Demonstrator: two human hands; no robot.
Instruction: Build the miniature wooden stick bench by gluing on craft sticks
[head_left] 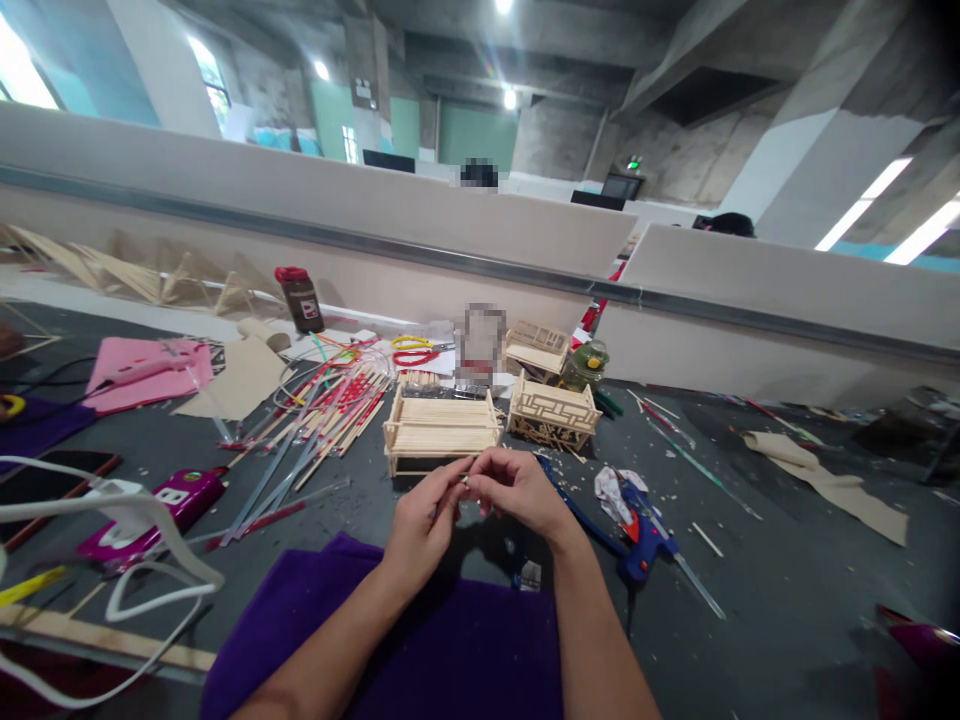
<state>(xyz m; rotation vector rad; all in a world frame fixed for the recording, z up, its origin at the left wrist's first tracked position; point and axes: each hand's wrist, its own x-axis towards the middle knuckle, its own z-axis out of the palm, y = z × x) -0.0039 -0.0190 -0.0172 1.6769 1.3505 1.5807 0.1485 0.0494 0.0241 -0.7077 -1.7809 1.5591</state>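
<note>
Fingers (441, 482) of the left hand (418, 525) and right hand (525, 488) meet, both pinched on a tiny pale piece (464, 479), mostly hidden, above the dark grey bench (787, 610). From here it's too small to make out. Just beyond the hands stands a pale stick-built wooden frame (442, 425) with a slatted top; off to the right, a blue glue gun (646, 548) lies beside crumpled white paper (609, 492).

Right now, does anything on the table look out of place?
Yes: crumpled white paper lies beside the blue glue gun, and a pale strip lies loose to its right; both look like stray scraps.
</note>
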